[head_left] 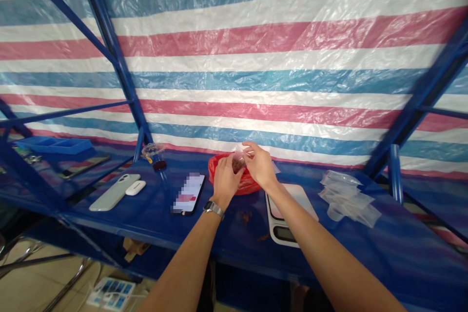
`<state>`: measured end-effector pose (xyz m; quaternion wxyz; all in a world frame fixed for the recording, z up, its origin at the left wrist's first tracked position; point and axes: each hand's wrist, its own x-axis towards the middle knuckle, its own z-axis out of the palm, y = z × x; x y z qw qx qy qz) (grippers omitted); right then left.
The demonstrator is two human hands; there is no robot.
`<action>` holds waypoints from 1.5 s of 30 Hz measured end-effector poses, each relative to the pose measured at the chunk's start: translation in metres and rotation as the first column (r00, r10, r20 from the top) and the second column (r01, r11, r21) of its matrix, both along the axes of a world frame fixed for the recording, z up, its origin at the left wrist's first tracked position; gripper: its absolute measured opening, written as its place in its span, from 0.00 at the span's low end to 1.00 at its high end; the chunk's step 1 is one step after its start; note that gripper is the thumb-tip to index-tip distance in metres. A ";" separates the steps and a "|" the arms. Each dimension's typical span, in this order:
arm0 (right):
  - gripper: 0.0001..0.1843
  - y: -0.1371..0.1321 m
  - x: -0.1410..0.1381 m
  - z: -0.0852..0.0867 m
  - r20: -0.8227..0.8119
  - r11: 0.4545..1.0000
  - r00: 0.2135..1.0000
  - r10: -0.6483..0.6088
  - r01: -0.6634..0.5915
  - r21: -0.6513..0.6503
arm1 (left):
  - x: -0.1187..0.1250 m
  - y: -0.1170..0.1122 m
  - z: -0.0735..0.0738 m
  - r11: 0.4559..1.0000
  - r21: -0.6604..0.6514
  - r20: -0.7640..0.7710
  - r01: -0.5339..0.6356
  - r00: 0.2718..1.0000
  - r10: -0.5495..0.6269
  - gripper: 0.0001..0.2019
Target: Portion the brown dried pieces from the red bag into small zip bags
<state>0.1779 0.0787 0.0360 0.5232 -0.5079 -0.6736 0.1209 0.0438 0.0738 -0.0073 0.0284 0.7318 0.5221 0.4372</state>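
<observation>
Both hands are together above a red plastic bag on the blue table. My left hand, with a metal watch on its wrist, closes its fingers on the near left side of a small clear plastic bag with brown contents. At its upper right edge my right hand pinches the same small bag. The fingers hide part of it. A white digital scale lies under my right forearm. To the right is a loose pile of clear plastic bags.
Left of the hands are a black phone, an earbud case, a pale phone and a clear cup with dark liquid. Brown crumbs lie near the scale. Blue frame posts and a striped sheet stand behind.
</observation>
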 end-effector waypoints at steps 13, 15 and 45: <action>0.17 -0.003 0.002 0.001 -0.014 0.999 0.999 0.046 -0.046 0.004 | -0.003 0.008 -0.002 0.996 -0.066 0.049 0.063 0.997 -0.060 0.22; 0.17 -0.003 0.004 0.000 -0.005 0.999 0.999 0.044 -0.044 0.011 | -0.004 0.008 -0.003 0.997 -0.046 0.053 0.063 0.997 -0.061 0.24; 0.06 0.005 0.139 -0.041 0.432 0.805 0.808 -0.400 0.536 -0.256 | 0.007 -0.028 0.025 0.981 0.164 -0.037 0.100 0.995 -0.095 0.21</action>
